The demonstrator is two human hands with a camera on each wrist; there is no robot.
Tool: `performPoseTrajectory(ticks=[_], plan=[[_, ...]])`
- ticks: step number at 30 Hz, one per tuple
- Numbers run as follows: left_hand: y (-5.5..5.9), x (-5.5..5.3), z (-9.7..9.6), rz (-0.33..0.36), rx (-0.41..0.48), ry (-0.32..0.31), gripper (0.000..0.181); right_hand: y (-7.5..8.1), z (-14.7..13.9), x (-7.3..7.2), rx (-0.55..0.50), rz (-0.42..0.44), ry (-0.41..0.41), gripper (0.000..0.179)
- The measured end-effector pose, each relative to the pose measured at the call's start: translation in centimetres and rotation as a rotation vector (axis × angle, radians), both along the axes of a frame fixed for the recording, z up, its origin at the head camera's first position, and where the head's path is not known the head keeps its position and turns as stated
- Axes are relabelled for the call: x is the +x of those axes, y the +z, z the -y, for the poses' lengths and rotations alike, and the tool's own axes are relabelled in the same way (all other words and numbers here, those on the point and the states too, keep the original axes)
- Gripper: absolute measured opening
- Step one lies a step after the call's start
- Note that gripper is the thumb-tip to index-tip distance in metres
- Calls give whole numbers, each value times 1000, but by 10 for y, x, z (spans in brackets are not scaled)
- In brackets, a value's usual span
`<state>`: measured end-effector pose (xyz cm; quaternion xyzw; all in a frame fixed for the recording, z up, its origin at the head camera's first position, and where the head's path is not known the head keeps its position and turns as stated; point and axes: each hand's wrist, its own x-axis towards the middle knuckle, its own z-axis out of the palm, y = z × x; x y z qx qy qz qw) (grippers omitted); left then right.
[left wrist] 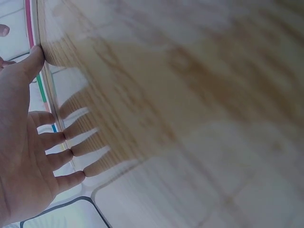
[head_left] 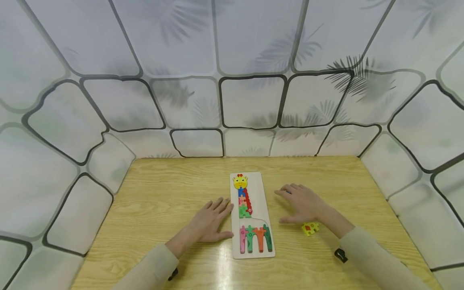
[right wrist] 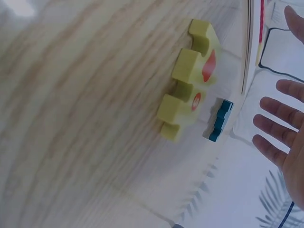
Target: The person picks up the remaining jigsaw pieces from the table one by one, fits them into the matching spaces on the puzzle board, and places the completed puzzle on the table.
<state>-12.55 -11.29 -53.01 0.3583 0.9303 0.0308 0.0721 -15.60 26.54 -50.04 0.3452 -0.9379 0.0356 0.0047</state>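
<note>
- Head view, far left: the left hand (head_left: 209, 223) rests fingertips on the table (head_left: 174, 177), fingers straight and spread, holding nothing, thumb at the left edge of the puzzle board (head_left: 258, 193).
- Between the hands: the board lies flat, giraffe head (head_left: 240, 182), neck pieces (head_left: 243, 205) and four legs (head_left: 255, 238) in place; the outlined body space is bare.
- Right of it: the right hand (head_left: 302, 203) hangs with thumb and fingers apart, nothing visibly held. A blue piece (head_left: 288, 192) shows by its fingertips; contact I cannot tell.
- Farther right: a notched yellow piece (head_left: 310, 228) lies by the wrist.
- Probably filling the body is in hand; the next move likely calls for pinching a loose piece and matching its notches.
- Surface and room: glossy wood grain; pale walls (head_left: 192, 102) with stone outlines, leaf prints.
</note>
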Motion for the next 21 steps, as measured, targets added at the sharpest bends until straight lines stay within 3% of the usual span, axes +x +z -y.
performPoseTrajectory(ticks=[21], plan=[[-2, -1, 0, -4, -7, -1, 94, -5, -23, 36, -79, -56, -16, 90]])
